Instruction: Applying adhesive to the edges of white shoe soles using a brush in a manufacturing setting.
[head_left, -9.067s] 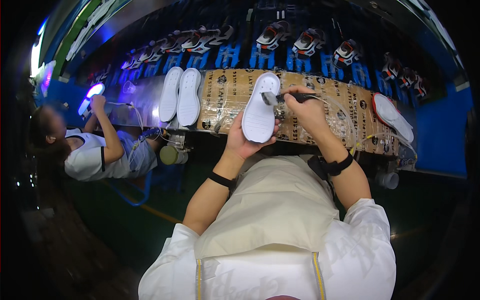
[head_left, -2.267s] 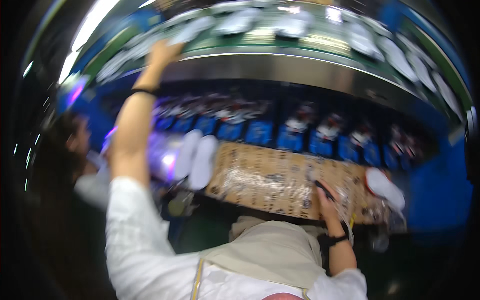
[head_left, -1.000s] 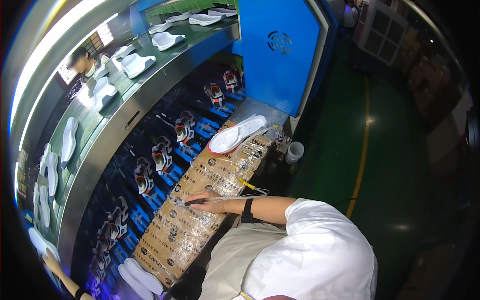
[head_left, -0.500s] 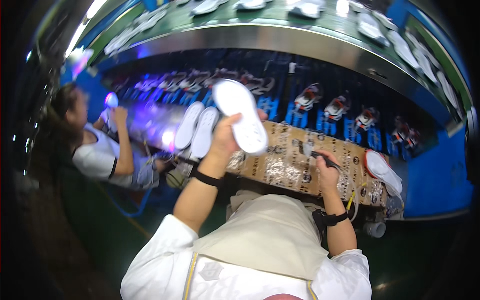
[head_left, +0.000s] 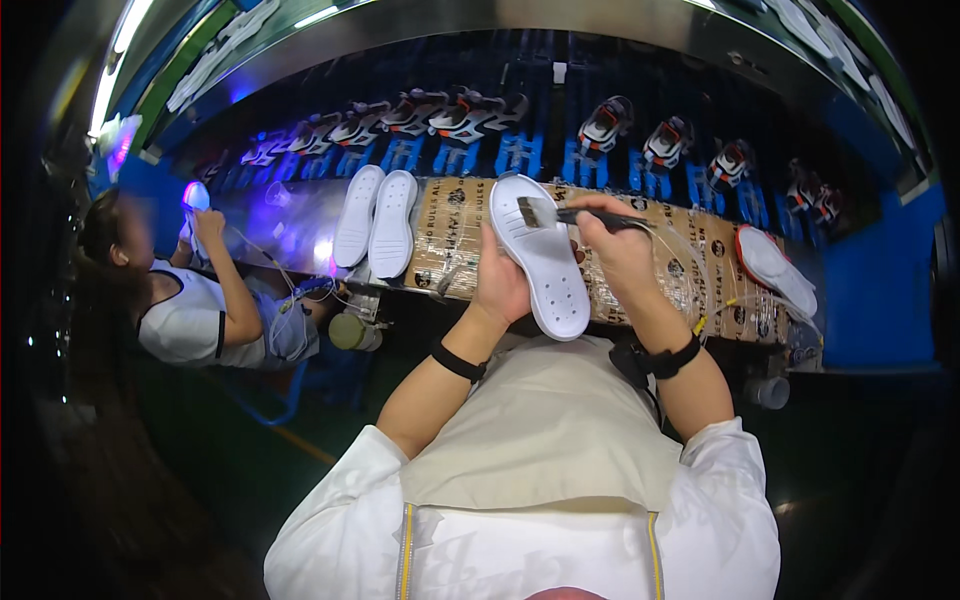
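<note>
In my left hand is a white shoe sole, gripped by its edges with the inner face turned up and its heel end toward me. Small round holes show in the heel half. My right hand is closed around the dark handle of a flat brush. The bristles rest on, or just over, the upper half of the sole. A thin clear hose runs near the brush handle and down past my right wrist.
Two white soles lie to the left on the bench, covered with printed brown wrapping. A white sole with red edging lies at right. Shoe uppers stand on blue holders behind. At left a co-worker holds a lit sole.
The sole has moved right and nearer to me, now in front of my body. My right hand has raised the brush from over the bench onto the sole.
</note>
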